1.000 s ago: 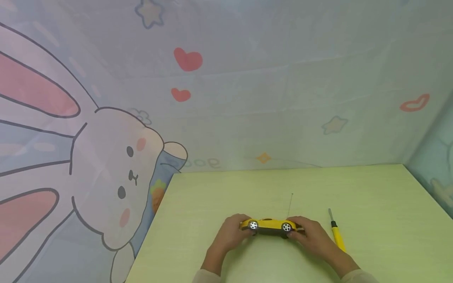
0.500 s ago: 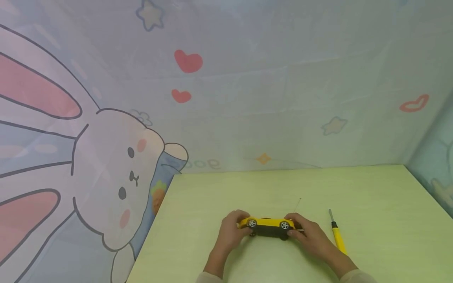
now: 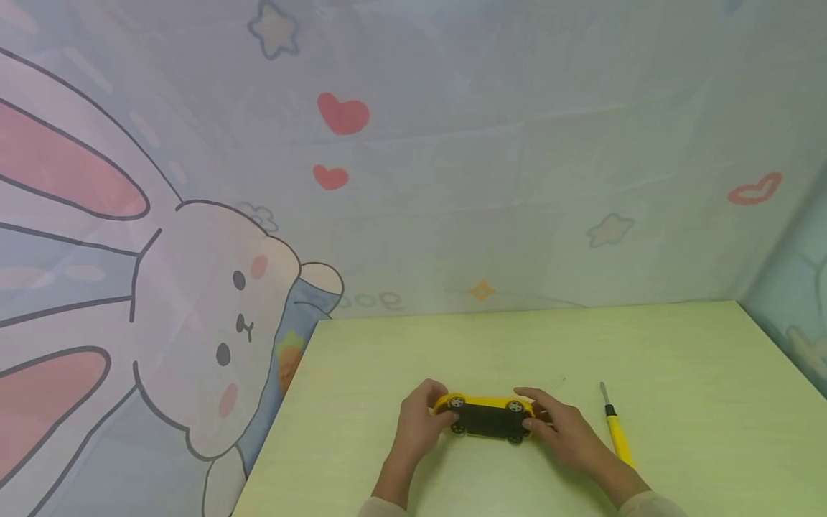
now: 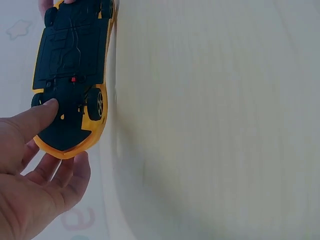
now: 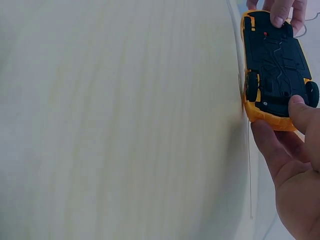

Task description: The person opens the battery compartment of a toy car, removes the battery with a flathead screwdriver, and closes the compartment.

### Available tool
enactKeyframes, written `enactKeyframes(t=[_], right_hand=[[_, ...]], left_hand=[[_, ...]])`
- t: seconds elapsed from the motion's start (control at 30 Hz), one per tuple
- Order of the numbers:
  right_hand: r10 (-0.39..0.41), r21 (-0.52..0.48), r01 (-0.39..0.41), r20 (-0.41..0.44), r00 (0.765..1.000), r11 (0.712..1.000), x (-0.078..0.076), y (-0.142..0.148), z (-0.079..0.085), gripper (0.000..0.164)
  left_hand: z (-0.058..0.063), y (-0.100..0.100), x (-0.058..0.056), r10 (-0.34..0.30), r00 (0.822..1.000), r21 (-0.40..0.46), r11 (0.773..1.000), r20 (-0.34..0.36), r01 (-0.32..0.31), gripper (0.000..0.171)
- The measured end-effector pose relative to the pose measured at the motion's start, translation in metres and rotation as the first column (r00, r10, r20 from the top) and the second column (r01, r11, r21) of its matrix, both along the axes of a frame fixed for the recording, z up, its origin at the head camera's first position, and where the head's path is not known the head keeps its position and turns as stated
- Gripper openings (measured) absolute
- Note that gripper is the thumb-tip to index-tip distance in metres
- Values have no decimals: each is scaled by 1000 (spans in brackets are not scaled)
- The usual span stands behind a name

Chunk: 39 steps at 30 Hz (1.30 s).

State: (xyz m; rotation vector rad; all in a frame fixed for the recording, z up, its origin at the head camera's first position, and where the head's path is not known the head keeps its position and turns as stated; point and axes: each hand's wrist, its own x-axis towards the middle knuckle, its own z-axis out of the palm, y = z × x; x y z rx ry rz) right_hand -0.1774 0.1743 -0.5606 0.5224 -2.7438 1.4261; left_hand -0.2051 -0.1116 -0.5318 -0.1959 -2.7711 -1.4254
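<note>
A yellow toy car [image 3: 487, 420] is tipped so its black underside faces me, held between both hands over the table. My left hand [image 3: 416, 425] grips one end, thumb on the underside and fingers curled behind the body. At the other end my right hand [image 3: 563, 429] pinches it, thumb near a wheel. In the left wrist view the car's underside [image 4: 70, 65] shows moulded lines and a small red part. A thin wire antenna [image 5: 250, 175] sticks out past the car in the right wrist view. The car's roof is hidden.
A screwdriver [image 3: 617, 431] with a yellow handle lies on the table right of the right hand, close to that forearm. The pale table [image 3: 388, 352] ends at a printed cloth backdrop [image 3: 452, 215] with a rabbit and hearts.
The car has rolled in the hands from showing its side to showing its underside. Its antenna has swung down and to the right. The screwdriver has stayed put.
</note>
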Motion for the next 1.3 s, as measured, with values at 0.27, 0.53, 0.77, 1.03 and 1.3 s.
enactKeyframes(t=[0.27,0.53,0.77,1.03,1.3], right_hand=[[33,-23,-33,0,999,999,1,-3,1,48],[25,-60,-23,33,999,998,-1,-5,0,47],[-4,-54,7,44,999,999,-1,-7,-2,46],[-26,-53,29,62,998,998,1,-7,2,44],[-101,-57,111,158,982,992,5,-11,2,43]], left_hand=[[-3,0,-1,45,999,-5,999,5,-45,31],[-6,3,-3,73,997,-25,997,-38,-74,36],[-9,6,-3,104,992,-42,993,-64,-107,41],[-13,14,-3,131,989,-53,990,-67,-134,55],[-20,25,-1,157,986,-87,983,-53,-161,74]])
